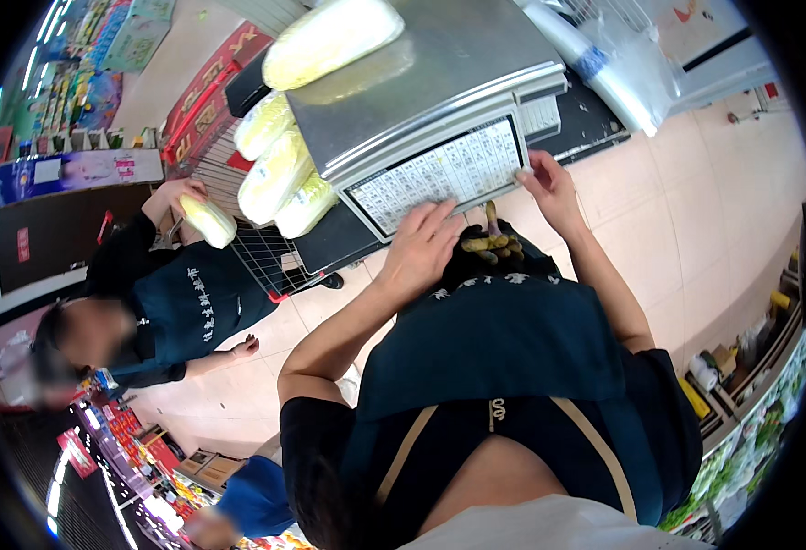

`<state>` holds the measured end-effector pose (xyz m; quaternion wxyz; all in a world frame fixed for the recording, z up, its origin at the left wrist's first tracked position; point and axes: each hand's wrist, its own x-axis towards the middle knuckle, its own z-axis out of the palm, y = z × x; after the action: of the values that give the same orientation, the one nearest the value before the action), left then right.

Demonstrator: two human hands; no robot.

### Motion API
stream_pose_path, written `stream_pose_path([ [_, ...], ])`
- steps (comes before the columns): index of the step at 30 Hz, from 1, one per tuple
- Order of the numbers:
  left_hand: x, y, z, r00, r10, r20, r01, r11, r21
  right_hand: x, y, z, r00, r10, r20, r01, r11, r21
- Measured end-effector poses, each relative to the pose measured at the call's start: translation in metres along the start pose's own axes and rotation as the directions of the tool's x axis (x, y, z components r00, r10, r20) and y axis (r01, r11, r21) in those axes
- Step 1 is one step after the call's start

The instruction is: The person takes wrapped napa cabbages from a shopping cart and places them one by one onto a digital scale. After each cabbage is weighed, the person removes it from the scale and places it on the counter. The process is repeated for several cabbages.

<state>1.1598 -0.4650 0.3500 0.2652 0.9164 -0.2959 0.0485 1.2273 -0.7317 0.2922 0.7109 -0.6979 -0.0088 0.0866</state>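
Note:
A weighing scale with a metal platter (437, 75) stands before me, its key panel (437, 172) tilted towards me. A wrapped napa cabbage (334, 41) lies on the platter's left part. My left hand (422, 247) rests its fingertips on the panel's lower edge, the palm over it hidden from view. At the panel's right corner is my right hand (550, 189), thumb and fingers bent around the edge; whether it grips the corner is not certain. Several more wrapped napa cabbages (275, 172) are piled left of the scale.
At the left a co-worker in an apron (196, 295) holds a napa cabbage (208, 221) beside a wire shopping cart (272, 258). A roll of plastic bags (599, 65) lies right of the scale. Another person (255, 498) is at the lower left. Shelves with greens (753, 440) line the right.

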Motion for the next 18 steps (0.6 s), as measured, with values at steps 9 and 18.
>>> stream_pose_path([
  [9, 0.091, -0.047, -0.12, 0.805, -0.112, -0.582, 0.207, 0.973, 0.099, 0.009, 0.037, -0.007, 0.997, -0.08, -0.021, 0.077, 0.989, -0.125],
  [18, 0.154, -0.066, -0.137, 0.885, -0.013, -0.465, 0.157, 0.949, 0.272, 0.017, 0.029, -0.012, 0.999, -0.007, 0.038, 0.006, 1.0, 0.025],
])
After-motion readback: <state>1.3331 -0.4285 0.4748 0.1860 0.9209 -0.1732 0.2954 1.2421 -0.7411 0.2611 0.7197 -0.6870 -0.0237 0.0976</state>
